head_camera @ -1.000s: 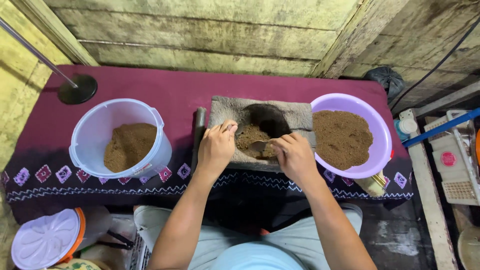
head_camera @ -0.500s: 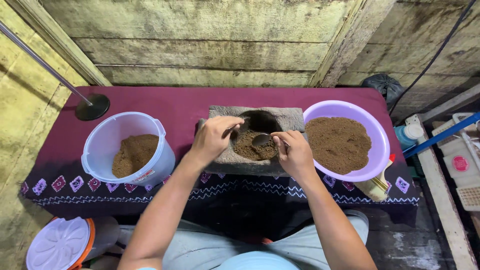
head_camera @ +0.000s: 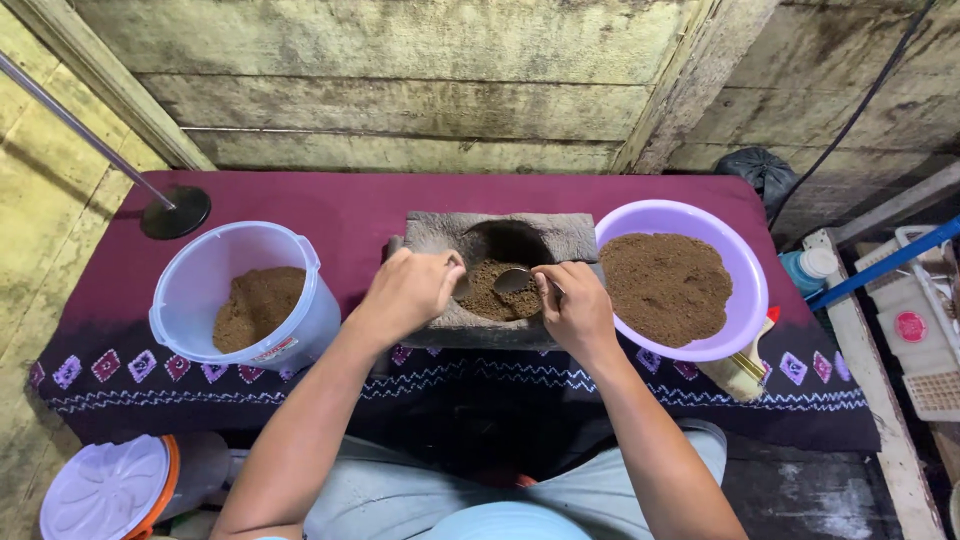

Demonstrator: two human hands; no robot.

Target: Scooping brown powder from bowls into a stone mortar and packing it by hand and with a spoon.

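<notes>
Resting deeper in powder [head_camera: 497, 293]: spoon [head_camera: 512, 279]

Metal spoon [head_camera: 513, 279] tilted over brown powder [head_camera: 492, 295] inside grey stone mortar [head_camera: 500, 240].

Left hand [head_camera: 408, 292] rests on the near-left rim of the grey stone mortar [head_camera: 440, 232] at the centre of the maroon-clothed worktop [head_camera: 350, 205]. Right hand [head_camera: 575, 308] grips a metal spoon [head_camera: 513, 280] — bowl down in the brown powder [head_camera: 492, 297] inside the hollow. Lilac basin [head_camera: 745, 300] of the same powder just right of the mortar; pale bucket [head_camera: 190, 290] — part filled — to the left.
</notes>
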